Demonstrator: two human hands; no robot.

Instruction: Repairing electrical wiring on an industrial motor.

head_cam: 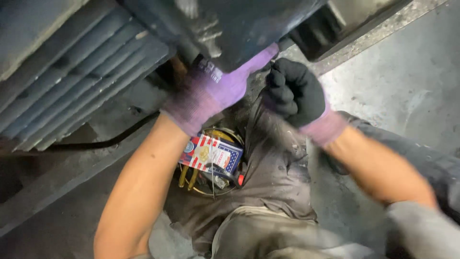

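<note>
Below the gloved hands, round tub (230,136) holding a striped box (211,154), left hand (211,91) fingers hidden, right hand (294,91) fisted.

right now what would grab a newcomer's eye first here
The two gloved hands at top centre: the left hand in a purple glove reaches up under the dark machine housing, while the right hand, black-palmed, is clenched in a fist beside it. Below them, a red, white and blue box lies in a round container.
</note>
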